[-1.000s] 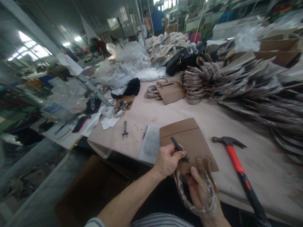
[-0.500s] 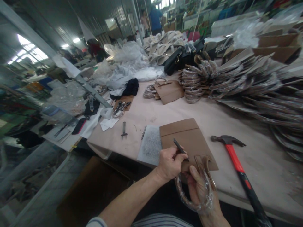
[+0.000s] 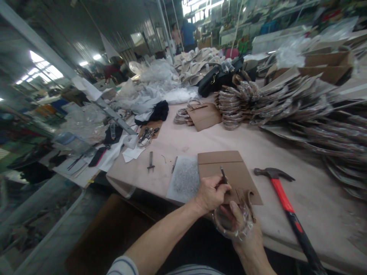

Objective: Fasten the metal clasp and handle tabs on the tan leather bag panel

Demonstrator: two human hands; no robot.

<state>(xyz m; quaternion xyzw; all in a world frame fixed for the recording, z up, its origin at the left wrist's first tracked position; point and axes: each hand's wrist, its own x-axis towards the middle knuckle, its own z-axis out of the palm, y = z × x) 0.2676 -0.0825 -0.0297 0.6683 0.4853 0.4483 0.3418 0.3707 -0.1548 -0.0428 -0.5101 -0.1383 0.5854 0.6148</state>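
Observation:
My left hand [image 3: 212, 193] is closed around a short, dark, pen-like tool [image 3: 223, 175], which leans over the brown panel [image 3: 220, 157]. That flat panel lies at the table's front edge, partly over a speckled stone slab [image 3: 183, 177]. A looped bag handle [image 3: 228, 232] in clear film is joined to the panel's near end, its strap ends standing up by my fingers. My right hand [image 3: 248, 240] grips this handle from below, thumb up, inside the loop. Right of the panel, a claw hammer [image 3: 283, 194] with a red and black grip rests on the table.
Tall stacks of film-wrapped handles on panels [image 3: 309, 103] fill the right side. Farther back are another brown panel [image 3: 205, 117], a black bag [image 3: 213, 80] and plastic sheeting [image 3: 160, 72]. A small metal tool [image 3: 150, 162] lies left of the slab. A metal post [image 3: 114, 116] slants across the left.
The pen-like tool has turned more upright in my left hand. My right hand and the handle have shifted slightly, while the panel sits a little straighter. The view has moved slightly.

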